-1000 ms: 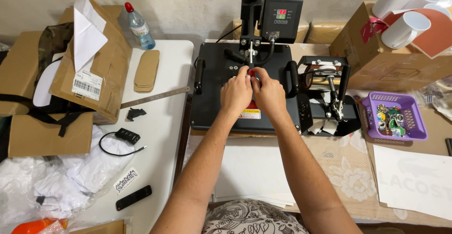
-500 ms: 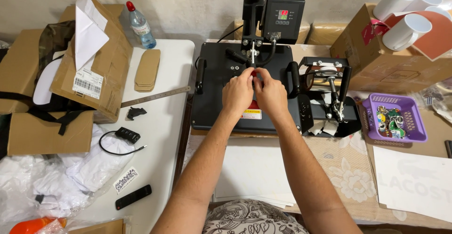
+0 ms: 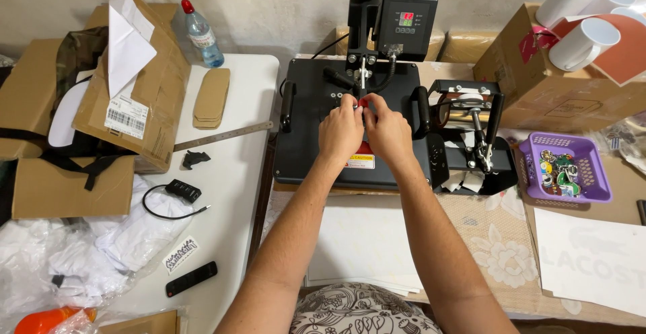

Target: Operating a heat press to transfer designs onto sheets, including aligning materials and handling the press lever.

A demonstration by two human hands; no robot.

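Nearest to us, a sheet of white paper (image 3: 363,240) lies flat on the floral-patterned tablecloth (image 3: 498,253), just in front of the machine. Both forearms extend over it toward the black flat heat press (image 3: 316,139), which sits square on the table with its upper platen facing up.

Our left hand (image 3: 341,132) and right hand (image 3: 387,132) meet at the centre of the platen, fingers curled narrow and pinched together around a small red part (image 3: 363,102) next to the press's vertical pressure screw (image 3: 363,71). We judge that two hands are used because the part is small and sits close against the screw. Whether either hand fully grips it cannot be told.

Beside the press on the right stands a black mug-press attachment (image 3: 471,132), and just beyond it a purple plastic basket (image 3: 565,166) of small items. Farther back, the black control box with a lit display (image 3: 407,21) tops the press column, and white ceramic mugs (image 3: 585,11) rest on a brown cardboard box (image 3: 538,85).
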